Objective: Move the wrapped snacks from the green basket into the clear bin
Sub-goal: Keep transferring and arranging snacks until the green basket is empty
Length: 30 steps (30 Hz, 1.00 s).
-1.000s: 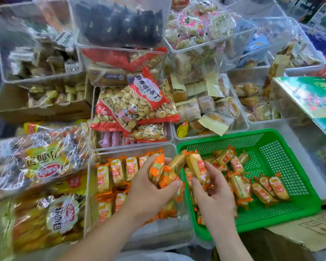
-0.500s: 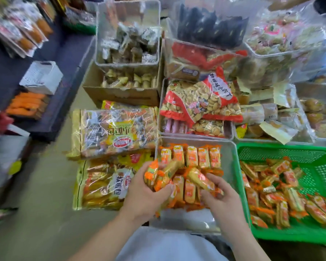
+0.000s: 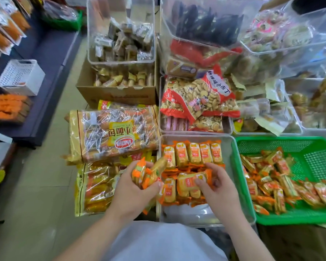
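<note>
The clear bin (image 3: 231, 166) sits in front of me, holding rows of orange-and-yellow wrapped snacks (image 3: 194, 153). To its right, the green basket (image 3: 320, 161) holds a loose pile of the same snacks (image 3: 277, 178). My left hand (image 3: 134, 193) grips a bunch of several snacks (image 3: 149, 172) over the bin's left edge. Inside the bin, my right hand (image 3: 216, 189) pinches one snack (image 3: 190, 182) lying flat on the stacked rows.
Large bags of small breads (image 3: 111, 134) lie left of the bin. Behind it stands a bin with a red cookie bag (image 3: 196, 98), a cardboard box (image 3: 117, 91) and more clear bins (image 3: 120, 31) of snacks. A white basket (image 3: 21, 77) sits far left.
My view swung left, so the green basket now lies at the right. My right hand carried a snack from the basket side into the bin and lowered it onto the rows.
</note>
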Tool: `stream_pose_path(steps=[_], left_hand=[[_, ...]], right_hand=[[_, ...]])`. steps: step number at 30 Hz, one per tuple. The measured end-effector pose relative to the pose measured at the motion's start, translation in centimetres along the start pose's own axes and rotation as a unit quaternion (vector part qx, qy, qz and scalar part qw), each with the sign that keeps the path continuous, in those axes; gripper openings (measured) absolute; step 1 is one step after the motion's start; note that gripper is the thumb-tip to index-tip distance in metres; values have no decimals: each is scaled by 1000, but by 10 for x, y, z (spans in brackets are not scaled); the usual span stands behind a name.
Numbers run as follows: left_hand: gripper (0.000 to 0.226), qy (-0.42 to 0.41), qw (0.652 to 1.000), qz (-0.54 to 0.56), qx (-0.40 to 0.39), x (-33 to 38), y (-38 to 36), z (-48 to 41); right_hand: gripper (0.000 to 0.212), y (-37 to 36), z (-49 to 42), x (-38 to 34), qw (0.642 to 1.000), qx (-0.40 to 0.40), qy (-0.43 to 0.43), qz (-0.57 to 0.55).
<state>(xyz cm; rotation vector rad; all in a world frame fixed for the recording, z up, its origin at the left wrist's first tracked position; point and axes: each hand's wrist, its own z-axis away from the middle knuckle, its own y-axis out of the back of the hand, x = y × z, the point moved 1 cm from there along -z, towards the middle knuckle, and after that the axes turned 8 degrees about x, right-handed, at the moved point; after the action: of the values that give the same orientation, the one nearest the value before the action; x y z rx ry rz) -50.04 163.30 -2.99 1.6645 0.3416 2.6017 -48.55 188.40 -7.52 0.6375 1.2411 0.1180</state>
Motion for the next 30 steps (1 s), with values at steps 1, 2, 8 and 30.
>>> stream_pose_path(steps=[1, 2, 8, 30], left_hand=[[45, 1, 1000, 1, -2, 0, 2, 0], [45, 3, 1000, 4, -5, 0, 4, -1], [47, 15, 1000, 22, 15, -4, 18, -1], [49, 52, 995, 76, 25, -9, 30, 12]], right_hand=[[58, -2, -2, -2, 999, -5, -32, -19], [60, -3, -3, -4, 998, -12, -50, -30], [28, -27, -21, -21, 986, -128, -65, 82], [59, -84, 0, 5, 987, -75, -63, 128]])
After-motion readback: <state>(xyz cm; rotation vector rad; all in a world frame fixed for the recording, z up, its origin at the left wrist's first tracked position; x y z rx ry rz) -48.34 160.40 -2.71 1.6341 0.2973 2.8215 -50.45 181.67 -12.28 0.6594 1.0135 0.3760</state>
